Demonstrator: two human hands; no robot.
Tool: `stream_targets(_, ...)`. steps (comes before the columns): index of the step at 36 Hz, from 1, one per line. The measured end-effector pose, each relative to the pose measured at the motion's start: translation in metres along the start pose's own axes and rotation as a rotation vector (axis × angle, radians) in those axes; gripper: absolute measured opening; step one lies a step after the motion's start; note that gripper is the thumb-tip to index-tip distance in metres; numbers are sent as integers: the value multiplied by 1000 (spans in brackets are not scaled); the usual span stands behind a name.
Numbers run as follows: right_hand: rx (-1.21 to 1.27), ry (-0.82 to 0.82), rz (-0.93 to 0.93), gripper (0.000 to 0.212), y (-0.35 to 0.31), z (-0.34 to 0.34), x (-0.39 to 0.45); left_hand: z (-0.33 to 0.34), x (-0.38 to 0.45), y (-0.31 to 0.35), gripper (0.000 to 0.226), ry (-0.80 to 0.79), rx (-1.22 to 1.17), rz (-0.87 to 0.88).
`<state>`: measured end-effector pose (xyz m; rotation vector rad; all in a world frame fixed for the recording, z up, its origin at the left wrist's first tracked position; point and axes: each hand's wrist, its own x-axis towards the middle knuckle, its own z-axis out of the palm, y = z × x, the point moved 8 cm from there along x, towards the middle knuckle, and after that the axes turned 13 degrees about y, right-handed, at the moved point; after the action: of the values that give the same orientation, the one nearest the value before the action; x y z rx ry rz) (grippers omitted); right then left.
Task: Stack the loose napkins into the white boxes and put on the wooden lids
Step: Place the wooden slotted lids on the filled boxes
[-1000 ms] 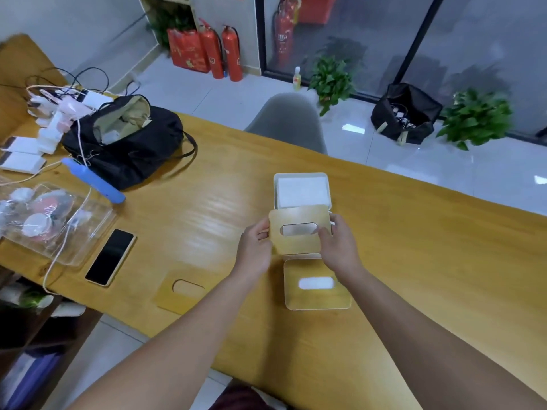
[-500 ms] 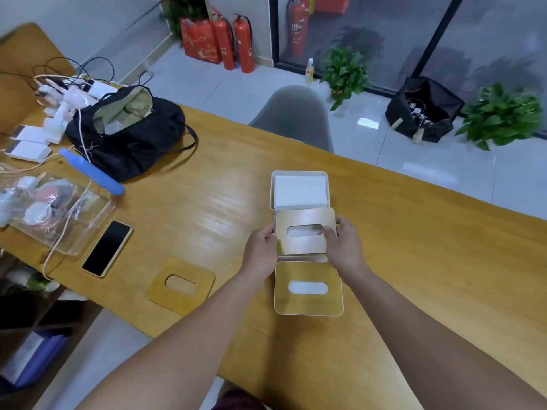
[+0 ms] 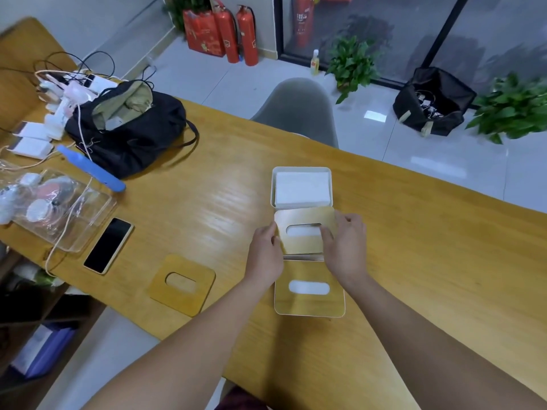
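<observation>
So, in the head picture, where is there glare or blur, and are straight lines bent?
Head view: pale glare streaks lie on the wooden table left of the open white box; the lid under both hands shines silvery at its far part; the black bag and blue object look slightly motion-smeared; the table's far edge bows, a wide-angle effect; floor tiles carry soft reflections.

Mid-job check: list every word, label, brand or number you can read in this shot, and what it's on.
None can be read with confidence.
Fire extinguisher behind the glass: white markings, too blurred.
Red box by the extinguishers: pale print, too blurred.
Middle wooden lid, white boxes, phone: no text visible.
</observation>
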<state>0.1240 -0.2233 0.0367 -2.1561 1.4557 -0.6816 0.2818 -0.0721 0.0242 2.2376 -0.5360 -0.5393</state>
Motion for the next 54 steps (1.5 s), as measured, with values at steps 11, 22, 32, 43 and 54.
stream_targets(11,48,-78,59,66,24,13,-8,-2,12,-9,28,92,-4,-21)
stream_targets(22,257,-69,230,55,33,20,32,18,47,-12,66,106,-99,-277)
stream_targets(32,318,-226,356,60,30,55,20,42,49,-17,69,110,-36,-249)
stream_targets(43,270,-166,257,54,26,51,29,40,48,-12,95,207,41,-230)
stream_targets(54,262,-126,246,68,24,52,36,37,46,-10,106,253,134,-239)
